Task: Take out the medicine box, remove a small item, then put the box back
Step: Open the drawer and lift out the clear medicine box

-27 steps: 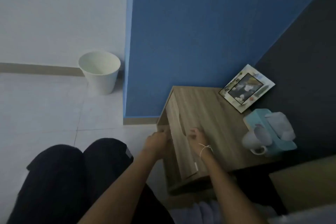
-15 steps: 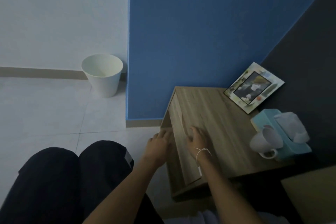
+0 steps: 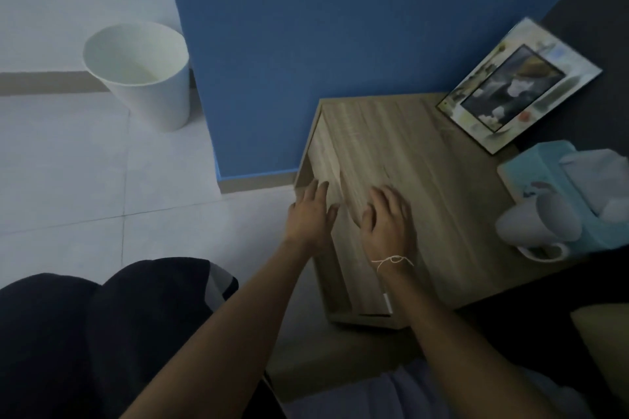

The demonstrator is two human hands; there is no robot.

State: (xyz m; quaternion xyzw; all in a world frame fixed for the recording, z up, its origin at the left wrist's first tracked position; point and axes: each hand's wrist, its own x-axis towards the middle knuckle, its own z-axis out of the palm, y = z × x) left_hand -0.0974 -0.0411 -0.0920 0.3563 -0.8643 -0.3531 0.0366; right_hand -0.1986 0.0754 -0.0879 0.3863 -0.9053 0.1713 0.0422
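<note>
A wooden bedside cabinet (image 3: 425, 180) stands against the blue wall, its drawer front (image 3: 332, 201) facing left. My left hand (image 3: 311, 214) is flat with fingers spread against the drawer front near its upper edge. My right hand (image 3: 388, 219), with a thin string at the wrist, lies palm down with fingers apart on the cabinet top near the front edge. Neither hand holds anything. No medicine box is visible; the drawer's inside is hidden.
A white waste bin (image 3: 143, 75) stands on the tiled floor at the left. A photo frame (image 3: 517, 85), a teal tissue box (image 3: 571, 190) and a pale mug (image 3: 537, 224) sit on the cabinet's right side. My dark-clothed knees (image 3: 102, 333) are at lower left.
Both hands have opened out from a curled grip at the drawer's top edge; the fingers now lie spread on the drawer front and cabinet top. The view has moved closer.
</note>
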